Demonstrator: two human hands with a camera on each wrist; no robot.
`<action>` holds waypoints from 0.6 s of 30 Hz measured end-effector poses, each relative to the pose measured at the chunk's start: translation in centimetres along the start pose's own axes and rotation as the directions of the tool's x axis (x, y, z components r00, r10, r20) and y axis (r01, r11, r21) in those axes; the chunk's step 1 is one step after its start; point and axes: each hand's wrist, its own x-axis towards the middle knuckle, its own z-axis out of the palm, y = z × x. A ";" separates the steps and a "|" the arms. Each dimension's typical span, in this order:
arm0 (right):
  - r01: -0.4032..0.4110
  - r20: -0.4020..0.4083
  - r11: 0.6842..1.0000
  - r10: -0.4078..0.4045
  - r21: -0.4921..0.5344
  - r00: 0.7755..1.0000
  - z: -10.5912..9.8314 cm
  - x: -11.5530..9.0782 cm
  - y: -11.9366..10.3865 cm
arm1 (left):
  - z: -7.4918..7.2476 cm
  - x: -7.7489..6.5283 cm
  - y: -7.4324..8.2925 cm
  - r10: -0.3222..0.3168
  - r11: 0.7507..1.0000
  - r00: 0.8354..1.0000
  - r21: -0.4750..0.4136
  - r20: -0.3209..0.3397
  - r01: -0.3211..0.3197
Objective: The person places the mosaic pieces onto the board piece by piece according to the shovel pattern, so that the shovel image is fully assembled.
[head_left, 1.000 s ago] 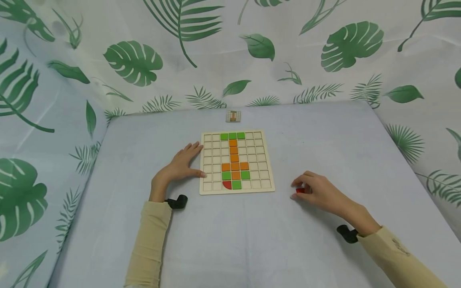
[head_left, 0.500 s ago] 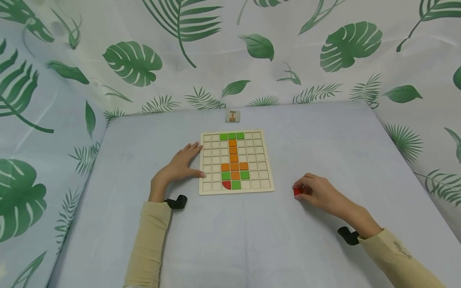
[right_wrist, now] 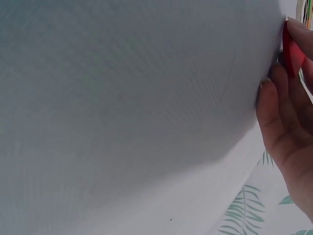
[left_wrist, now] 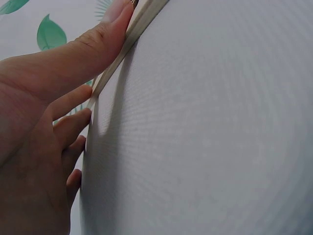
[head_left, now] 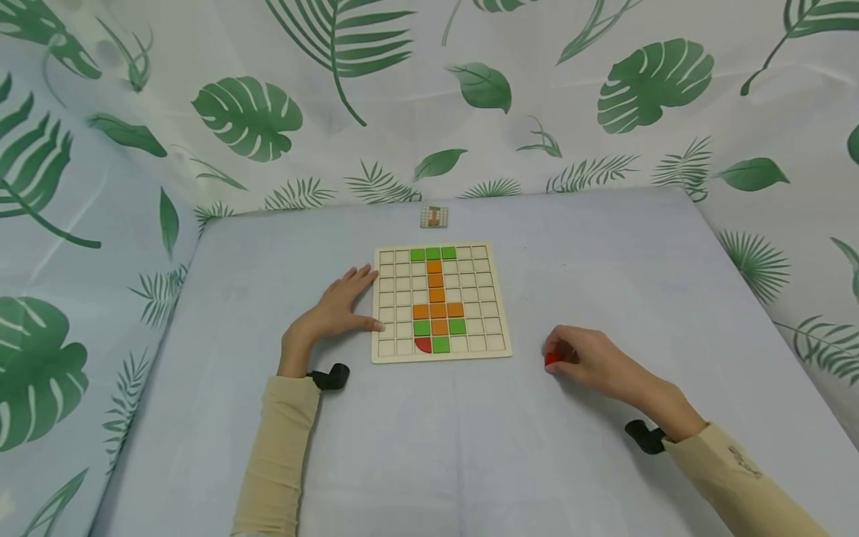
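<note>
My right hand (head_left: 587,356) pinches a small red tile (head_left: 551,359) between thumb and fingers, low over the table to the right of the board. In the right wrist view, the red tile (right_wrist: 292,55) shows a curved side, with the fingertips close to the white cloth. Spread along the left edge of the wooden grid board (head_left: 483,298), my left hand (head_left: 335,304) keeps its thumb on the rim. The left wrist view shows that thumb (left_wrist: 90,46) over the board's edge. Green and orange square tiles (head_left: 438,309) and one red quarter-round tile (head_left: 423,344) sit in the board's cells.
A small pattern card (head_left: 434,217) lies behind the board, near the back of the table (head_left: 403,447). The table wears a pale cloth. Leaf-printed curtains (head_left: 376,97) stand at the back and both sides. Each wrist carries a black camera (head_left: 332,377).
My right fingers have closed in on the red tile and turned it, so it now shows at the fingertips. The left hand and board stay as they were.
</note>
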 end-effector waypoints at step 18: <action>0.098 -0.056 0.995 -0.099 -0.015 0.993 1.0 1.6 -0.8 | 0.0 0.1 -0.1 -0.002 1.000 1.000 0.003 0.000 0.002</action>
